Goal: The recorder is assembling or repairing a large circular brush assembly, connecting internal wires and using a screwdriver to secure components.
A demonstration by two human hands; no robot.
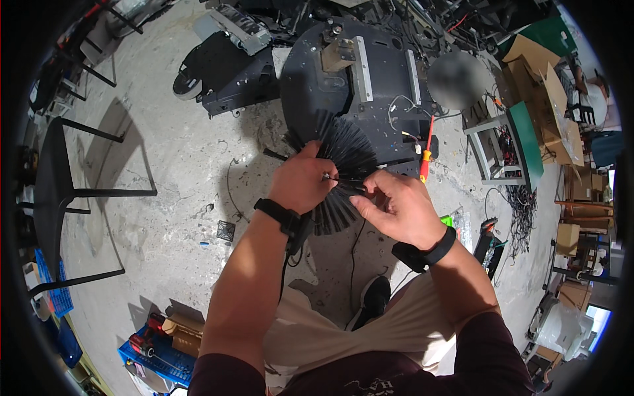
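A round brush (347, 142) with long black bristles fanning outward is held up in front of me, over the near edge of a dark machine base (386, 59). My left hand (300, 178) is closed around the middle of the brush, and a small metal end shows by its fingers. At the brush's right side, my right hand (404, 206) has its thumb and fingers bent together in a pinch. A thin dark strand runs between the two hands. What the right fingertips hold is hidden among the bristles.
A red and yellow screwdriver (424, 164) lies beside the base. Black-legged chairs (66, 193) stand at left. A blue crate (158, 353) with a red power tool sits lower left. A green-topped stool (525, 146), cardboard boxes (545, 99) and tangled cables (522, 221) are at right.
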